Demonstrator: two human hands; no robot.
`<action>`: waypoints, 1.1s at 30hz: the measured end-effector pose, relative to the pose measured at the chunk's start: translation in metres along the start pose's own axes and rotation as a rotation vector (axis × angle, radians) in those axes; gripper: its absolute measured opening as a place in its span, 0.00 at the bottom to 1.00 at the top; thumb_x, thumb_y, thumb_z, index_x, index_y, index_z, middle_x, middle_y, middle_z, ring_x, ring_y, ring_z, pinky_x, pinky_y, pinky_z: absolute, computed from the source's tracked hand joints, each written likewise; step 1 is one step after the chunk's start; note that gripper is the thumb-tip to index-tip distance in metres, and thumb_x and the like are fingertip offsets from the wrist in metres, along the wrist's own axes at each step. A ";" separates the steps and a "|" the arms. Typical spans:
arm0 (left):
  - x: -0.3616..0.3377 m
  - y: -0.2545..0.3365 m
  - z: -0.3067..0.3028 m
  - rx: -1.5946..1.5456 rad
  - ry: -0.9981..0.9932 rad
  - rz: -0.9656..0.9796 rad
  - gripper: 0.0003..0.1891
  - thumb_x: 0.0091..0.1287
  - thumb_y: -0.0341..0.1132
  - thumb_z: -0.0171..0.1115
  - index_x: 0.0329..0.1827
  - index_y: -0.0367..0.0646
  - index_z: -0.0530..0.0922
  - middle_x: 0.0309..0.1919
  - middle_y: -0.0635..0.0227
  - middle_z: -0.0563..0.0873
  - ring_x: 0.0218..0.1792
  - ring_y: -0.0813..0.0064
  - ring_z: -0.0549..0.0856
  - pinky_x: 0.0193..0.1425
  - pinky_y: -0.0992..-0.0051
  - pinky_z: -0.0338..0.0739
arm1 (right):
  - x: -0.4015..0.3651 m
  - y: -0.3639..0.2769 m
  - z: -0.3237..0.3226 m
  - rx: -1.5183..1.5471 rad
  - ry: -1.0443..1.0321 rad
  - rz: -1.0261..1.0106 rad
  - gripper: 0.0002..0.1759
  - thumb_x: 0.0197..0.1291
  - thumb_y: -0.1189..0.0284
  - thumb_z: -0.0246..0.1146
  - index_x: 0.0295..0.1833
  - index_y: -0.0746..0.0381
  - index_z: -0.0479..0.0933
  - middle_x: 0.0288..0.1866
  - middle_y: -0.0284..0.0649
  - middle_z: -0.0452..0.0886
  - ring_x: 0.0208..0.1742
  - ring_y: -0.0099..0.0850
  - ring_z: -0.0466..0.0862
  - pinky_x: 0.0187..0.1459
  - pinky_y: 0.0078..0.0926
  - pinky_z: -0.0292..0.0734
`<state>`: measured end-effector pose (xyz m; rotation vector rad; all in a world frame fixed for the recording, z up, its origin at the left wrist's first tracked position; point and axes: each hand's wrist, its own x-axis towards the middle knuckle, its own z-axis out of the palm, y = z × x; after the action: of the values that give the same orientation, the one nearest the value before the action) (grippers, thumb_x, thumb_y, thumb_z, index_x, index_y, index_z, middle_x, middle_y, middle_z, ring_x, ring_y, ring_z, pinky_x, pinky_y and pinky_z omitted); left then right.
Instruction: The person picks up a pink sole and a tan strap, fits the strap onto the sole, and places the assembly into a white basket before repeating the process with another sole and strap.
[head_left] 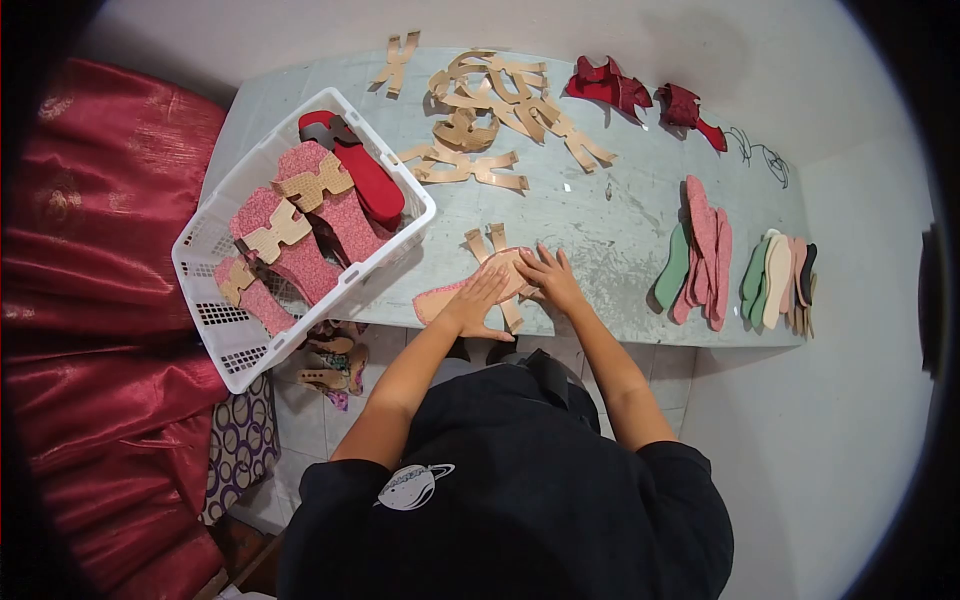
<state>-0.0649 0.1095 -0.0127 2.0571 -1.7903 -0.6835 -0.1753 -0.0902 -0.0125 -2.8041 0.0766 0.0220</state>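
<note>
A shoe sole [432,302] with a tan face and pink speckled edge lies flat near the front edge of the table. Tan strap ends [487,240] stick out past its far side, and another strap end [513,318] shows on the near side. My left hand [477,305] rests on the middle of the sole, fingers stretched out and thumb apart. At the sole's right end my right hand [555,283] presses down with its fingers spread. Part of the sole and strap is hidden under both hands.
At left a white plastic basket [372,245] holds pink speckled sandals [305,262] and a red one [370,183]. Several tan strap pieces [470,165] lie at the back, beside red uppers [610,88]. Pink soles [705,250] and green soles [755,280] sit at right.
</note>
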 end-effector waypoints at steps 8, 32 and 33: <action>0.000 0.000 0.000 -0.001 0.074 0.036 0.55 0.51 0.70 0.49 0.69 0.33 0.43 0.70 0.50 0.44 0.71 0.56 0.42 0.72 0.65 0.36 | 0.002 0.001 0.005 0.206 0.094 0.103 0.41 0.32 0.47 0.65 0.60 0.43 0.69 0.61 0.25 0.70 0.69 0.38 0.57 0.63 0.64 0.38; 0.002 0.002 -0.007 -0.094 0.009 0.003 0.49 0.54 0.66 0.51 0.71 0.43 0.45 0.69 0.47 0.41 0.71 0.53 0.39 0.70 0.56 0.37 | 0.014 -0.020 -0.007 0.114 -0.004 0.476 0.62 0.23 0.51 0.73 0.70 0.40 0.49 0.61 0.42 0.69 0.68 0.35 0.61 0.57 0.75 0.23; 0.002 0.002 -0.007 -0.094 0.005 0.002 0.49 0.54 0.66 0.51 0.71 0.43 0.45 0.69 0.47 0.41 0.71 0.53 0.39 0.70 0.56 0.37 | 0.016 -0.021 -0.006 0.118 -0.004 0.478 0.62 0.23 0.51 0.73 0.70 0.40 0.49 0.61 0.42 0.69 0.68 0.35 0.61 0.57 0.75 0.23</action>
<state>-0.0628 0.1067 -0.0061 1.9938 -1.7240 -0.7466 -0.1584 -0.0735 0.0001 -2.6013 0.7182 0.1317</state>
